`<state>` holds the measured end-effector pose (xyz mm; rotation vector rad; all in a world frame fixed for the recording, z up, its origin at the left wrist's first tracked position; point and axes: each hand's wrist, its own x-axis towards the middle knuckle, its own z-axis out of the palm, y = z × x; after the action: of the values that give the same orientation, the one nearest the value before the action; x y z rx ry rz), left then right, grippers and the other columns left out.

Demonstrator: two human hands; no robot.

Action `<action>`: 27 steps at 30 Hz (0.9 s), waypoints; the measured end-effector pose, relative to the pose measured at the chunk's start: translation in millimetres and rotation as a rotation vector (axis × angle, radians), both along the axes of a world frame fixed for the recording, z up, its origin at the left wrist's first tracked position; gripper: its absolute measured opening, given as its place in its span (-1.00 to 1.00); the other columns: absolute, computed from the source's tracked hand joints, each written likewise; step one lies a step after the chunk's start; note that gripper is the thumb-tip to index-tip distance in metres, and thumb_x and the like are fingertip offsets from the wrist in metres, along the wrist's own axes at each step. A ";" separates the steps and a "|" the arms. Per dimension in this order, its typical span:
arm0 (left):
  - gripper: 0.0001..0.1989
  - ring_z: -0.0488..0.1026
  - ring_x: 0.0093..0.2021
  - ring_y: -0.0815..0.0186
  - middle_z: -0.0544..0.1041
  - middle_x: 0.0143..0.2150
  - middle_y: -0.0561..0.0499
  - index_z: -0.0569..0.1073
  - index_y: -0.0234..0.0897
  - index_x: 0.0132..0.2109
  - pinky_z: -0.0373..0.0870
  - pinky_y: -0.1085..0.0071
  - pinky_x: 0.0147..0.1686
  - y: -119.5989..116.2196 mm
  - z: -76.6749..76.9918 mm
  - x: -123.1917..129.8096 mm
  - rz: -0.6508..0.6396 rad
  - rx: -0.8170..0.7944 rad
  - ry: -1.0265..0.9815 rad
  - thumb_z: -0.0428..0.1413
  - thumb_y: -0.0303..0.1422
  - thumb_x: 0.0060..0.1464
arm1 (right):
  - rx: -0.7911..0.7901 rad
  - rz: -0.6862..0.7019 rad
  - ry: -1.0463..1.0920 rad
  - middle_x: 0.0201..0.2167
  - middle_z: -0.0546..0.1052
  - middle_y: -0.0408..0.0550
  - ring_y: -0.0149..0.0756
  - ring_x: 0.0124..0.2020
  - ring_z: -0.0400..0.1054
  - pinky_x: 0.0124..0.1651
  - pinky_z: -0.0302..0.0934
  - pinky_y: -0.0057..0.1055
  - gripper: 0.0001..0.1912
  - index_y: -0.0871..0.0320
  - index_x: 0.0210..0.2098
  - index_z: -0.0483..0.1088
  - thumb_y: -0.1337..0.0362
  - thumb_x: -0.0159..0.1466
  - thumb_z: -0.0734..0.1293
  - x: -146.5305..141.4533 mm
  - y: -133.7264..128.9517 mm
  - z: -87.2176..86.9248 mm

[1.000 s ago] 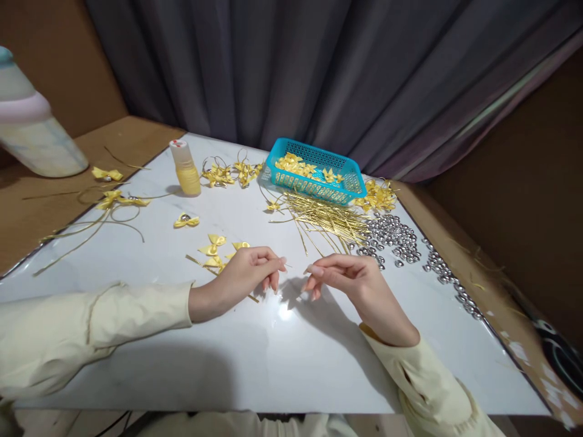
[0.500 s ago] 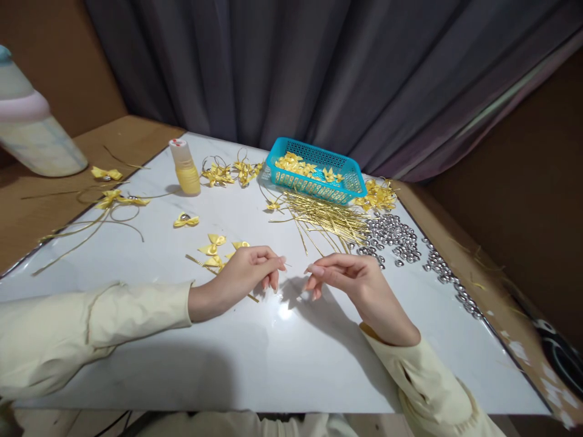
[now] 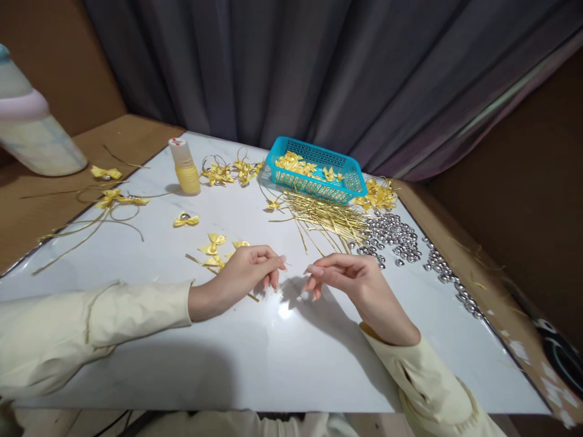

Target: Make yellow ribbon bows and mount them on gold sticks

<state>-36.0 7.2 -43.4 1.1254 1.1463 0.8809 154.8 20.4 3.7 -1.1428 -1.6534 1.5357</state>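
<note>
Over the white board [image 3: 291, 358], my left hand [image 3: 252, 267] is closed in a pinch; a thin, needle-like strand [image 3: 288, 264] pokes out past its fingertips. Facing it across a small gap, my right hand [image 3: 353, 273] also pinches thumb against fingers; anything between them is too small to make out. Yellow ribbon bows [image 3: 212, 244] lie just behind my left hand and are partly covered by it. A gold twist tie [image 3: 198, 262] passes under that hand. Beyond my right hand are a heap of gold twist ties [image 3: 330, 215] and many small silver domed pieces [image 3: 394, 233].
A blue basket [image 3: 317, 145] with yellow bows stands at the back. Left of it are a glue bottle [image 3: 186, 173] and bows with gold ties [image 3: 217, 174]. A large tumbler [image 3: 40, 133] stands far left; scissors [image 3: 562, 352] lie at the right edge.
</note>
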 end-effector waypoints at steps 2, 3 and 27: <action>-0.76 0.24 -0.64 0.47 0.39 -0.63 0.11 0.38 -0.32 -0.47 0.18 0.55 -0.66 0.2 0.6 0.1 0.000 -0.001 0.004 0.09 -0.27 0.08 | -0.002 -0.004 -0.009 -0.56 0.55 -0.05 -0.40 -0.59 0.36 -0.40 0.31 -0.43 -0.79 0.22 -0.51 0.50 0.18 0.13 0.42 -0.3 -0.4 0.9; -0.76 0.25 -0.64 0.47 0.39 -0.63 0.12 0.39 -0.32 -0.47 0.18 0.55 -0.66 0.1 1.0 0.1 0.000 -0.001 0.007 0.10 -0.27 0.07 | -0.003 -0.006 -0.011 -0.56 0.55 -0.05 -0.40 -0.59 0.36 -0.40 0.31 -0.43 -0.78 0.22 -0.51 0.50 0.18 0.12 0.42 -0.5 -0.6 1.4; -0.77 0.25 -0.66 0.47 0.40 -0.64 0.12 0.40 -0.31 -0.45 0.17 0.56 -0.68 -1.0 3.4 0.4 0.009 -0.029 0.025 0.13 -0.25 0.04 | -0.013 -0.001 -0.011 -0.55 0.55 -0.05 -0.40 -0.58 0.37 -0.39 0.31 -0.41 -0.79 0.21 -0.51 0.50 0.18 0.12 0.42 -1.6 -1.2 2.4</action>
<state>-35.6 6.1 -40.0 1.1110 1.1820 0.8567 153.3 19.2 6.1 -1.1607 -1.6523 1.5446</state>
